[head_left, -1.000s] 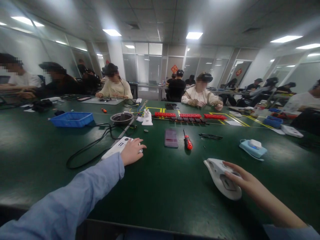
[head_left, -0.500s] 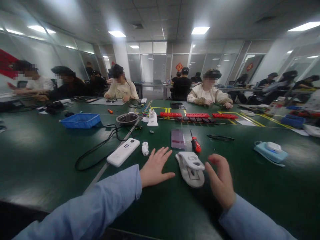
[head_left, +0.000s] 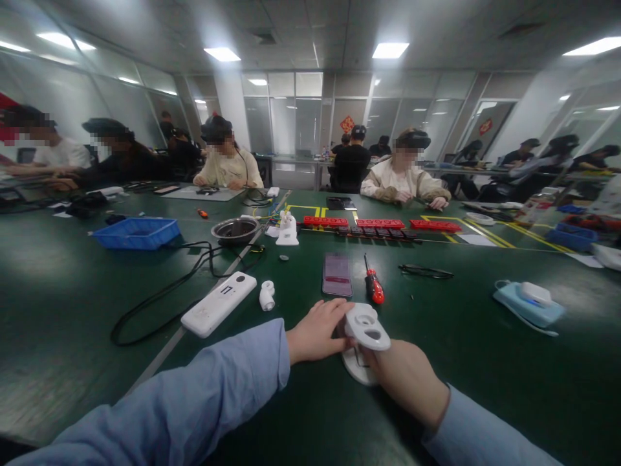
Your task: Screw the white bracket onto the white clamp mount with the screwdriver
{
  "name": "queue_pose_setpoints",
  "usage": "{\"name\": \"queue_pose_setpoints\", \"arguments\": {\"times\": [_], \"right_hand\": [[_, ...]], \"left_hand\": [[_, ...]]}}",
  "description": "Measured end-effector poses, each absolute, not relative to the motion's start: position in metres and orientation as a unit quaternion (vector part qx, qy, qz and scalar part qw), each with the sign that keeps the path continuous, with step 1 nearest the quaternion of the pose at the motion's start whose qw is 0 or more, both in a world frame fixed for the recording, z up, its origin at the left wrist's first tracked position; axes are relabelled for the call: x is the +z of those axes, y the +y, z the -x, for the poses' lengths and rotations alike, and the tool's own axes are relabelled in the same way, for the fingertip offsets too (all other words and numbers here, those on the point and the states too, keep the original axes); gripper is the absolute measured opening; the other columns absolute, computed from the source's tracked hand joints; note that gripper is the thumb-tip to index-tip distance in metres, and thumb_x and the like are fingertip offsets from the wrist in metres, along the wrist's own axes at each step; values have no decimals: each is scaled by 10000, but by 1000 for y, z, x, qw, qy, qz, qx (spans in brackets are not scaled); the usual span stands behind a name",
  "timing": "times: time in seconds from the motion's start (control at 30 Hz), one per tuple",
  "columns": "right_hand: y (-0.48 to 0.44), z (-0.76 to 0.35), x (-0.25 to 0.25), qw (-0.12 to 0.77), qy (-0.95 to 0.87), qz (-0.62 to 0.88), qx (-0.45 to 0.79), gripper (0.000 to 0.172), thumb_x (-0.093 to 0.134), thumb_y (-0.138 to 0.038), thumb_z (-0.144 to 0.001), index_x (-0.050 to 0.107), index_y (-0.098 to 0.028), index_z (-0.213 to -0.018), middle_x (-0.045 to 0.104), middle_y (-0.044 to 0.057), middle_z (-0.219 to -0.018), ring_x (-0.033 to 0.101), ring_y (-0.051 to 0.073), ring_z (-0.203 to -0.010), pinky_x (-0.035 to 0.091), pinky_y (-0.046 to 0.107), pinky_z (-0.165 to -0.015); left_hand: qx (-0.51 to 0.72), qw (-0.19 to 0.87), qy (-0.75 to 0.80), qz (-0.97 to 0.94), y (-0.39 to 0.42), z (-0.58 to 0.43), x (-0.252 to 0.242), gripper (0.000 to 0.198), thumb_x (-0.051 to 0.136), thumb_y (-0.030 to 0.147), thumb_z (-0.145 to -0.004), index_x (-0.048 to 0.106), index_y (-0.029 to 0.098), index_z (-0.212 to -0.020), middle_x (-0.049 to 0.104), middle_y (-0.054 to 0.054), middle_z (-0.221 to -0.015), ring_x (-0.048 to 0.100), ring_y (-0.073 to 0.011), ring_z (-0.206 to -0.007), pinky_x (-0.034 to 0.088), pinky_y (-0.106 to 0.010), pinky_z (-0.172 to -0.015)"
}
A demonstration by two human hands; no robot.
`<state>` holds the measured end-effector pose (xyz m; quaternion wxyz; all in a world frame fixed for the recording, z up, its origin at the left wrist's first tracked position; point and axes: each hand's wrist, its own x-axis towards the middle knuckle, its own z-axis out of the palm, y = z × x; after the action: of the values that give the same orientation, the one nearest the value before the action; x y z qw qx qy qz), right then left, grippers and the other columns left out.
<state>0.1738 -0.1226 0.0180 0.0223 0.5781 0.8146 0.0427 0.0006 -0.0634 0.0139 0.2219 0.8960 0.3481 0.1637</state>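
A white plastic stand (head_left: 369, 325) is on the green table in front of me. Its upper plate, with two round holes, sits above a rounded base (head_left: 359, 370). My left hand (head_left: 321, 329) grips the stand's left side, fingers at the plate's edge and thumb lower down. From the right, my right hand (head_left: 405, 375) reaches in under the plate and closes on the stand; its fingertips are hidden. Just beyond the stand lie a phone (head_left: 337, 275) and a red-and-black screwdriver (head_left: 374, 285).
A white power bank (head_left: 219, 304) and a small white elbow-shaped piece (head_left: 266, 296) lie left. Farther off are a blue tray (head_left: 138, 234), a metal bowl (head_left: 235, 231) and red strips (head_left: 381, 223). Tweezers (head_left: 427, 270) and a light-blue case (head_left: 528, 307) lie right. Several people sit around.
Both hands have come in to the white stand and taken hold of it, the left from open with spread fingers. The stand has turned slightly. The camera view has shifted a little.
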Motion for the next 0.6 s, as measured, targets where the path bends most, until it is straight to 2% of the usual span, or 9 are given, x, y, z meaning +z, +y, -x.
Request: {"name": "queue_pose_setpoints", "arguments": {"times": [0.13, 0.27, 0.47, 0.6], "right_hand": [[-128, -185, 16, 13, 827, -561, 33, 287, 359, -248, -859, 635, -172, -837, 651, 77, -662, 615, 185, -561, 411, 247, -489], [-131, -194, 10, -60, 841, -538, 13, 288, 366, -279, -858, 631, -166, -841, 654, 73, -732, 616, 174, -637, 442, 253, -576], [-124, -191, 12, -58, 834, -548, -32, 314, 418, -364, -824, 649, -159, -765, 650, 72, -681, 603, 168, -585, 399, 237, -525], [-130, -207, 6, -123, 841, -527, -24, 320, 439, -401, -782, 633, -149, -814, 624, 56, -625, 569, 146, -535, 393, 233, -516]], "left_hand": [[157, 235, 354, -891, -63, 0, 13, 641, 509, 429, -754, 260, 230, -1310, 311, -96, -1362, 273, -254, -1254, 182, -476, -1031], [158, 244, 368, -884, -63, -1, 12, 646, 525, 410, -747, 262, 236, -1311, 297, -96, -1375, 224, -249, -1280, 162, -467, -1042], [191, 233, 363, -882, -63, -4, 11, 629, 581, 331, -696, 347, 216, -1268, 397, -83, -1286, 356, -245, -1183, 258, -419, -1007], [212, 238, 357, -878, -63, -2, 12, 616, 598, 303, -674, 380, 208, -1243, 430, -75, -1240, 401, -241, -1129, 304, -391, -977]]}}
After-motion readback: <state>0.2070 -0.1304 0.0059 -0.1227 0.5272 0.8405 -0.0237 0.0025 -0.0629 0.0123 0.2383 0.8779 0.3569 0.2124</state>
